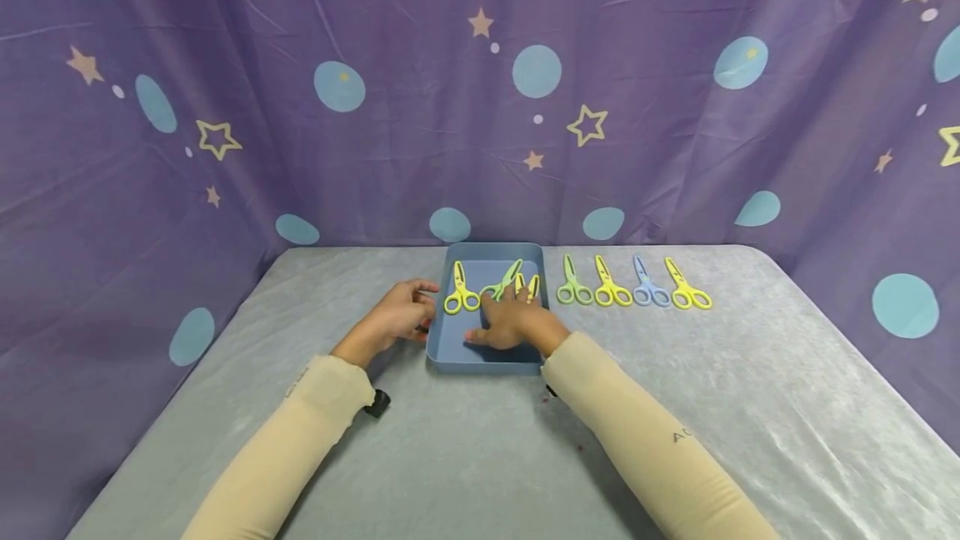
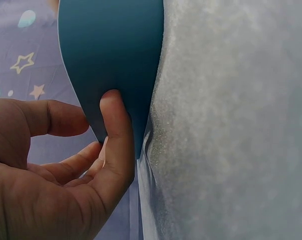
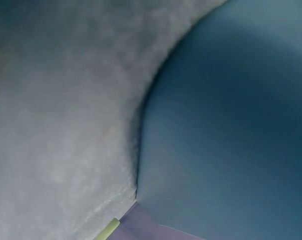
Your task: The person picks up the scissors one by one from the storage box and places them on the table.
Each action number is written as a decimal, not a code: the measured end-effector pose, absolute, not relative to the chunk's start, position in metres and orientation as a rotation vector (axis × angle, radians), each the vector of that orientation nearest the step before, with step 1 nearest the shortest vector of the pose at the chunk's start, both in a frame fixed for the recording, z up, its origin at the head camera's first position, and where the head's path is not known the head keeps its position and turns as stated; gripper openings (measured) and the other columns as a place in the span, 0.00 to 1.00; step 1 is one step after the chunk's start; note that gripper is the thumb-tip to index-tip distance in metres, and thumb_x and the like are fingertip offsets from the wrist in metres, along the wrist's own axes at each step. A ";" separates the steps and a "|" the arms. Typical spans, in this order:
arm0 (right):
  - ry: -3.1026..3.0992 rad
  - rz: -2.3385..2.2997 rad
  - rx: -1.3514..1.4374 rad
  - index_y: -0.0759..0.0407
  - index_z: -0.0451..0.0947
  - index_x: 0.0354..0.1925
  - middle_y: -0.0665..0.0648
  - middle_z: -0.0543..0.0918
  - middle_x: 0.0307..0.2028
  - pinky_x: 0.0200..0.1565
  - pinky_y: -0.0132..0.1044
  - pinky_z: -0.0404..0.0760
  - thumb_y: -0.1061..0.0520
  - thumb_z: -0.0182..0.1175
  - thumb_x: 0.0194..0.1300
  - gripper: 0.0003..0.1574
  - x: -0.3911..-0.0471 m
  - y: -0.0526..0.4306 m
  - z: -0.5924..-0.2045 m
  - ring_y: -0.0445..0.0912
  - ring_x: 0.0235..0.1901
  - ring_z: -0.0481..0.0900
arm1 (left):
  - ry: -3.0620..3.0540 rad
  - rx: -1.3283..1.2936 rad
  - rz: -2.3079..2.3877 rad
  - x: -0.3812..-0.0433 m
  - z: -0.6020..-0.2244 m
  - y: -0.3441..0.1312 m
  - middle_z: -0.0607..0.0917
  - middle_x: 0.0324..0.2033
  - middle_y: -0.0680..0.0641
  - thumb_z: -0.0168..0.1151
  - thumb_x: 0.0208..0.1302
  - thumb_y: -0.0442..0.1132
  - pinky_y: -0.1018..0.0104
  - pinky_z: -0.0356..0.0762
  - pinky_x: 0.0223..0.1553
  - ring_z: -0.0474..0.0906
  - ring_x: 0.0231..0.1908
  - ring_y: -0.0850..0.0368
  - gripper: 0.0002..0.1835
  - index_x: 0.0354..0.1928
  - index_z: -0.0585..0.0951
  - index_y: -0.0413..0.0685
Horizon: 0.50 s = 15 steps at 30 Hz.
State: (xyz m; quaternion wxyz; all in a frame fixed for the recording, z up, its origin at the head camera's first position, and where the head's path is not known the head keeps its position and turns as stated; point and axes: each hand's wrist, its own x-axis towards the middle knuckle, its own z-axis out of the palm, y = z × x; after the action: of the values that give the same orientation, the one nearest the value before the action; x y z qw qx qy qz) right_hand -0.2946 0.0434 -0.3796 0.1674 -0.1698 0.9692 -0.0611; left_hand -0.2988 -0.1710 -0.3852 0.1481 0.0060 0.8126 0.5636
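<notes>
Purple curtain [image 1: 420, 157], printed with blue ovals, white dots and stars; below it, a table [image 1: 750, 407] covered in grey cloth. One blue tray [image 1: 453, 348], set near the table's far edge. Contained in it: one yellow-and-blue pair of scissors [image 1: 459, 283] at the left, tips away from the person; one tilted green pair [image 1: 504, 280] at the middle; yellow blades [image 1: 533, 285] at the right, partly covered by the right hand [image 1: 513, 323], so that one pair or two cannot be told. Laid in a row on the cloth, right of the tray: a light-green pair [image 1: 572, 282], a plain yellow pair [image 1: 608, 284], a blue pair [image 1: 644, 282] and an end yellow pair [image 1: 682, 284]. The right hand is held palm down over the tray, fingers spread and thumb stretched apart; no closed grip is shown. The left hand [image 1: 402, 311] is placed at the tray's left wall, digits bent and touching wall and rim; whether the wall is pinched cannot be told. Both arms are covered by beige sleeves [image 1: 607, 398]. By the right wrist view only tray, cloth, curtain and a yellow-green tip are shown.
</notes>
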 end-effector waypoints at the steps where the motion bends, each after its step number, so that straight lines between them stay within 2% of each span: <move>1: 2.761 -0.181 -0.490 0.52 0.48 0.80 0.72 0.46 0.76 0.70 0.63 0.48 0.23 0.50 0.66 0.58 -0.295 0.043 -0.380 0.69 0.74 0.40 | 2.337 0.019 1.624 -0.299 -0.385 -0.171 0.75 0.54 0.35 0.52 0.62 0.25 0.56 0.83 0.31 0.77 0.38 0.45 0.31 0.69 0.67 0.40; 8: 2.772 -0.215 -0.626 0.53 0.58 0.77 0.67 0.56 0.74 0.68 0.64 0.53 0.27 0.55 0.67 0.52 -0.294 0.044 -0.380 0.69 0.73 0.47 | 2.347 0.036 1.632 -0.297 -0.387 -0.172 0.75 0.55 0.34 0.52 0.61 0.25 0.56 0.83 0.30 0.77 0.37 0.46 0.31 0.69 0.67 0.39; 15: 2.731 -0.210 -0.756 0.49 0.66 0.73 0.61 0.62 0.73 0.68 0.59 0.59 0.31 0.57 0.69 0.43 -0.289 0.044 -0.375 0.64 0.72 0.53 | 2.350 0.030 1.634 -0.298 -0.387 -0.172 0.75 0.55 0.35 0.53 0.60 0.25 0.55 0.83 0.30 0.77 0.35 0.47 0.32 0.69 0.68 0.40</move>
State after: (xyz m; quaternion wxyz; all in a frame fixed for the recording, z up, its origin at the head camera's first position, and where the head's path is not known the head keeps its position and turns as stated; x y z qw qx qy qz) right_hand -0.2891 0.0439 -0.3754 0.1494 -0.2629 0.9504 -0.0729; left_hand -0.2981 -0.1720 -0.3875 0.1392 0.0103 0.8130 0.5652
